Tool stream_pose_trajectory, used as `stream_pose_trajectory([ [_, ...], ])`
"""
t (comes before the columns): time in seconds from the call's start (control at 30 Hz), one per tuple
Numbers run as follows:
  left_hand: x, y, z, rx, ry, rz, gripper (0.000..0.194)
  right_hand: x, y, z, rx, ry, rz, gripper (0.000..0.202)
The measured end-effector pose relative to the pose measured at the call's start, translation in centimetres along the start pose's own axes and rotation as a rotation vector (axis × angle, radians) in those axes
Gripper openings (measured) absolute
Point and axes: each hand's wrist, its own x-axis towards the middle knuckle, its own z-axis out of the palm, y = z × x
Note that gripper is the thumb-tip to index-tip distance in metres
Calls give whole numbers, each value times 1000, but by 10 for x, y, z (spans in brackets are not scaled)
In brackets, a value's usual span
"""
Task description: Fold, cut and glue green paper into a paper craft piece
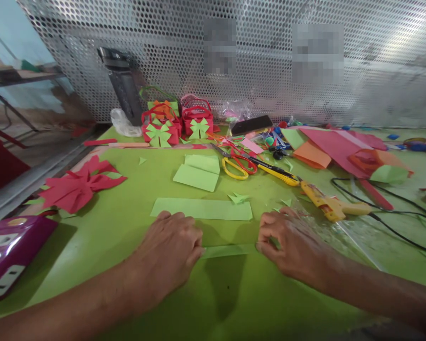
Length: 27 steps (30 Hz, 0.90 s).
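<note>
A narrow green paper strip [229, 251] stretches between my two hands, just above the green tabletop. My left hand [172, 248] pinches its left end, with the fingers curled over. At the other end, my right hand [282, 239] grips the strip between thumb and fingertips. Beyond them lies a wider green paper rectangle [202, 209], flat on the table. Farther back rests a creased green paper piece [198, 173]. Small green paper scraps [238, 198] lie on and around the rectangle's right end.
Scissors [236, 168], a yellow utility knife [279, 174] and a glue gun [332, 201] with a black cable lie right of centre. Red paper [81, 184] and a purple power strip [16, 251] are at left. Small red paper baskets [197, 121] and a bottle [122, 85] stand behind.
</note>
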Motion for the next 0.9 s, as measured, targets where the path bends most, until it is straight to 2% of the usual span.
stream_pose_trajectory([
  [0.2,0,-1,1,-12,24,9,21,3,-2,-4,-31,-51,26,24],
  [0.47,-1,3,-4,13,-54,-16,19,4,1,-1,6,-22,-15,23],
  [0.73,-7,-3,9,-10,96,52,20,2,1,0,50,-6,-2,22],
  [0.9,-9,-5,10,-75,83,54,20,3,1,0,61,-34,15,23],
])
